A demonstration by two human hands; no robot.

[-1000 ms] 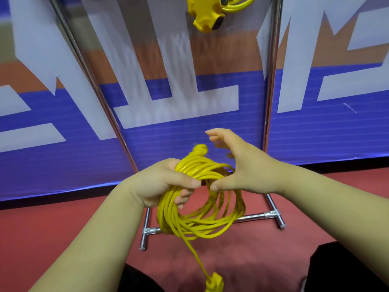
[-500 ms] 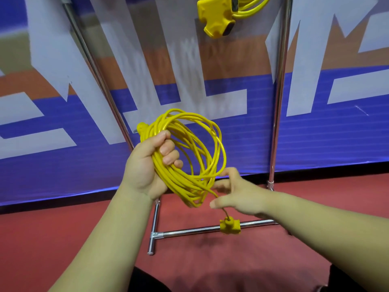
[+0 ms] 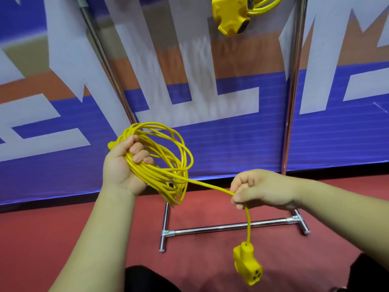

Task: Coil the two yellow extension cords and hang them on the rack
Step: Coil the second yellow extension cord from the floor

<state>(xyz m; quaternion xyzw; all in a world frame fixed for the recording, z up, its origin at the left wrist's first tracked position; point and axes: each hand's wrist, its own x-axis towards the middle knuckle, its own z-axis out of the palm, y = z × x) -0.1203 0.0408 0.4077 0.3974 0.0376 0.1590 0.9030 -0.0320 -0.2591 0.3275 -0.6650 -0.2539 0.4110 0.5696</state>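
Right hand (image 3: 261,189) pulled tail (image 3: 210,185) out, pinching it; left fingers (image 3: 137,147) clamp coil (image 3: 153,174); lettering (image 3: 197,114) illegible.

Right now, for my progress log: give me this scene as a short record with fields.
left grip: holds the coil
right grip: pinches the loose tail
socket: hangs below the right grip
other cord: hangs high between the rack's posts
rack: stands in front of the banner
not yet done: tail uncoiled, coil not hung

Short, plain nails show on the left hand (image 3: 122,165) and right hand (image 3: 261,188); forearms (image 3: 94,239) are bare; black trousers (image 3: 145,279) sit at six and four o'clock.
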